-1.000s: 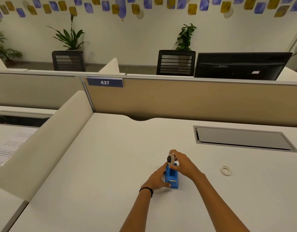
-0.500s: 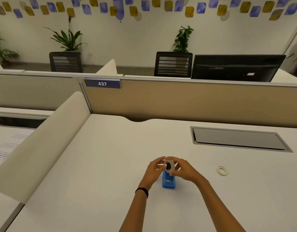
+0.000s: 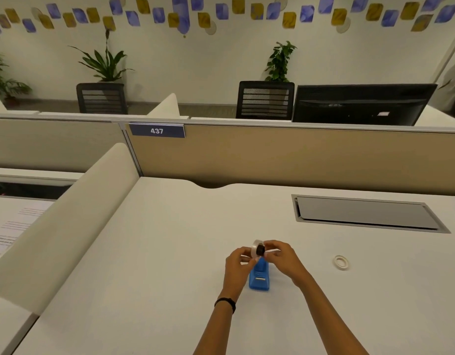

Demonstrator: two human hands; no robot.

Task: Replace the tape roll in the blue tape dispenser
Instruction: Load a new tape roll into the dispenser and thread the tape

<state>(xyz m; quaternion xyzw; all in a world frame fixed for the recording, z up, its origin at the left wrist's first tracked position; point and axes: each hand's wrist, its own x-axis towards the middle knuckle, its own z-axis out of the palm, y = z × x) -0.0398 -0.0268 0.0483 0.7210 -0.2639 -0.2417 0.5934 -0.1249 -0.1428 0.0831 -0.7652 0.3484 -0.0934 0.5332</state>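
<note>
Both hands, left (image 3: 238,262) and right (image 3: 280,254), pinch roll (image 3: 257,248) with black hub (image 3: 260,250) between them, held directly above dispenser (image 3: 259,278) on desk (image 3: 144,265); dispenser's long axis runs toward the person; spare ring (image 3: 341,262) well right

dispenser (image 3: 259,279): blue | tape roll (image 3: 256,247): white, black core | desk (image 3: 149,252): white
</note>
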